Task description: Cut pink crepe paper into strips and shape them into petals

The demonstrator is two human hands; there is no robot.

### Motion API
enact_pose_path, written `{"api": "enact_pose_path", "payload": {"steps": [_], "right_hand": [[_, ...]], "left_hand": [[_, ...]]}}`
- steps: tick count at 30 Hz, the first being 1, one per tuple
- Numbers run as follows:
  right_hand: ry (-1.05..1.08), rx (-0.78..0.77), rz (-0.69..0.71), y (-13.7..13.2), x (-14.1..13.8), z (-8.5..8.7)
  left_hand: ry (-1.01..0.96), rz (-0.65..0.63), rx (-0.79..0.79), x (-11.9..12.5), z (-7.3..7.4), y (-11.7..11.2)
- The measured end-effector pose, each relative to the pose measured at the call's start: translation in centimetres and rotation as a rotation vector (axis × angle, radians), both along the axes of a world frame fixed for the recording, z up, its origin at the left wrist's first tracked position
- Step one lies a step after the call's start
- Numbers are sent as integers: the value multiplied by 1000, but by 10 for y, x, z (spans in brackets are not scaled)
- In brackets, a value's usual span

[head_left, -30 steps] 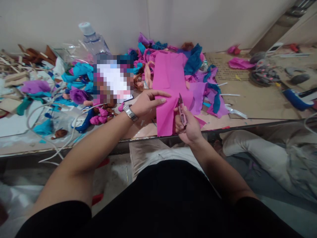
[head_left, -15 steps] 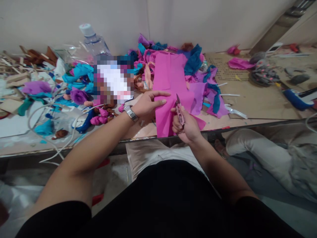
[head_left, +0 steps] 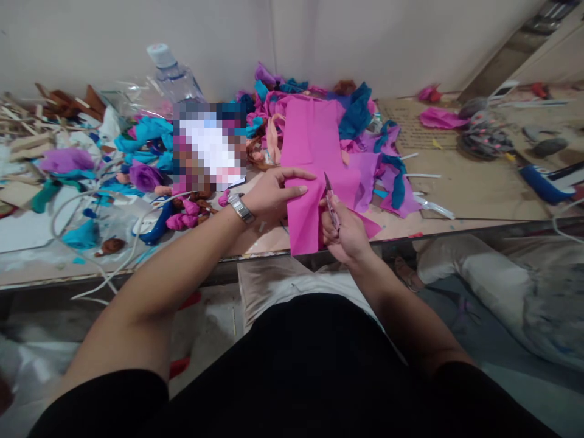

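Note:
A long pink paper sheet [head_left: 314, 140] lies on the low table [head_left: 456, 194], its near end hanging over the front edge. My left hand [head_left: 274, 193], with a watch on the wrist, pinches the sheet's left side, fingers pointing right. My right hand [head_left: 344, 230] is closed round small pink snips [head_left: 331, 204], whose blades point up into the sheet.
Crumpled blue, purple and pink paper scraps [head_left: 365, 128] pile behind the sheet. A plastic bottle [head_left: 171, 73] stands at the back left by wooden sticks [head_left: 27, 115] and a white cable [head_left: 91, 207]. Shoes [head_left: 486, 131] lie at the far right. My legs fold under the table.
The snips have crept slightly left and further into the pink sheet. My left hand holds almost the same place on the paper.

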State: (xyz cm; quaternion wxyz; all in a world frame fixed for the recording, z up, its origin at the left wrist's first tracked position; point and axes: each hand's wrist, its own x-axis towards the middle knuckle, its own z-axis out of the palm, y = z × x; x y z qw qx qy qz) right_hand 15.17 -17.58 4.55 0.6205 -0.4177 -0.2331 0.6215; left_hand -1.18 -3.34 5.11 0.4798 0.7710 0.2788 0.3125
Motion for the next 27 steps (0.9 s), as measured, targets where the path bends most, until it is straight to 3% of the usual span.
{"api": "enact_pose_path", "payload": {"steps": [27], "right_hand": [[2, -3, -35, 1, -1, -2]], "left_hand": [[-3, -27, -19, -1, 1, 0]]}}
